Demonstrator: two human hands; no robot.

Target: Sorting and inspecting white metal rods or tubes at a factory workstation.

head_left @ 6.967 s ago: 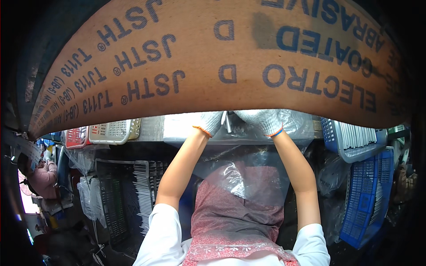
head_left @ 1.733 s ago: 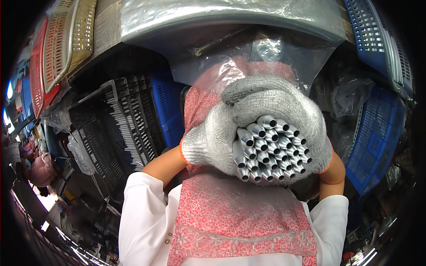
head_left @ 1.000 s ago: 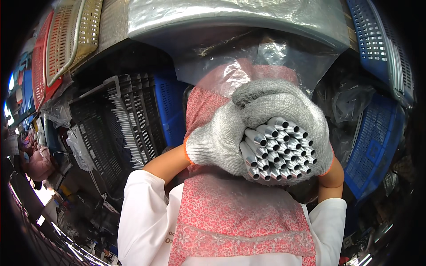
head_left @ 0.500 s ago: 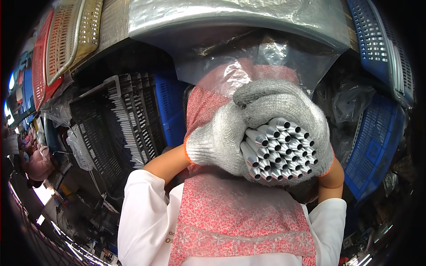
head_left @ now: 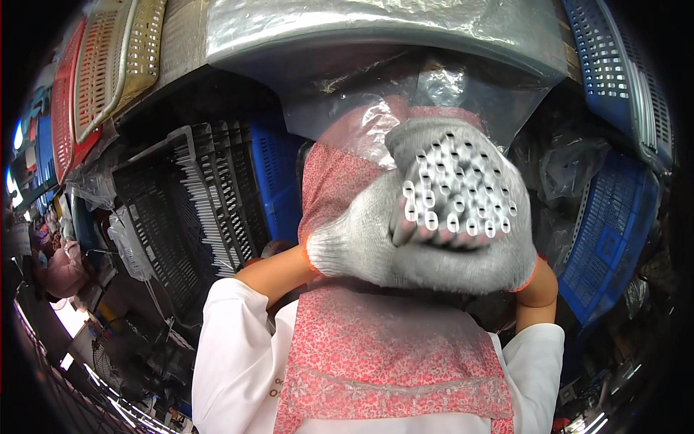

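Observation:
A bundle of thin silvery metal tubes (head_left: pixel 457 189) stands in front of my body with its open ends facing up, slightly smeared by motion. My left hand (head_left: pixel 367 242), in a grey knitted glove with an orange cuff, wraps the bundle from the left and below. On the other side my right hand (head_left: pixel 519 235), gloved alike, closes round it, and grey knit also shows behind the far edge. Where the two gloves meet under the tubes, their fingers are partly hidden. Beneath lies a red patterned cloth (head_left: pixel 336 177) on my lap.
Clear plastic sheeting (head_left: pixel 390 29) covers the worktop ahead and hangs over its edge. Black crates (head_left: pixel 217 188) and a blue crate (head_left: pixel 273 170) stand left; another blue crate (head_left: pixel 603 239) stands right. Baskets in cream (head_left: pixel 108 61), red (head_left: pixel 66 101) and blue (head_left: pixel 603 61) sit at the upper sides.
The tube bundle has tipped, its open ends shifting away from my body and now facing more upward. Both hands have turned with it, and more glove shows on the near side.

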